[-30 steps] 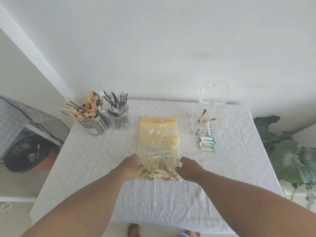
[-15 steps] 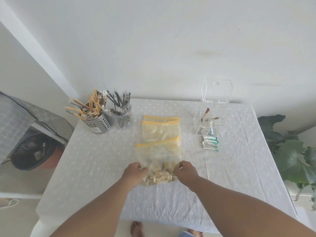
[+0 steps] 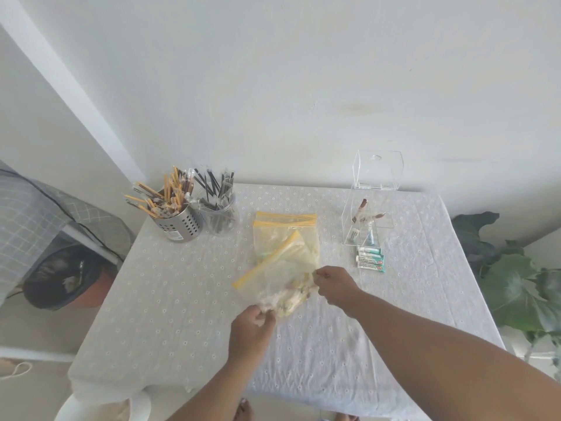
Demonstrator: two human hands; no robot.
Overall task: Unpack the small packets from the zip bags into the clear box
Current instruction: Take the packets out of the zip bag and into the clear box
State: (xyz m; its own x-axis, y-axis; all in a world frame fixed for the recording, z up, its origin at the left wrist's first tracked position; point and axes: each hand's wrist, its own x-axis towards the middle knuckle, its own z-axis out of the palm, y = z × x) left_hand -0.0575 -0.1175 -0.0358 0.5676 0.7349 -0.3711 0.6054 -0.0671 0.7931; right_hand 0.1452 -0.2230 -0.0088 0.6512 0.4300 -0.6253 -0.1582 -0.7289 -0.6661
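Observation:
A clear zip bag [image 3: 280,273] with a yellow zip strip is lifted off the table and tilted, its zip end pointing up and left. Small yellowish packets [image 3: 293,294] bunch in its lower end. My left hand [image 3: 250,329] pinches the bag's lower left corner. My right hand [image 3: 335,285] grips its lower right corner. Two more yellow-strip zip bags [image 3: 285,227] lie stacked flat behind it. The clear box [image 3: 364,220] stands at the back right with its lid up, holding a few small items.
A perforated metal cup [image 3: 179,221] of wrapped sticks and a glass cup [image 3: 220,217] of dark sticks stand at the back left. Green-and-white packets [image 3: 370,259] lie in front of the box. A plant [image 3: 516,287] is off the table's right edge.
Both hands took hold of the front bag's bottom corners and lifted it off the table. The bag has turned, so its zip strip now slants up and left.

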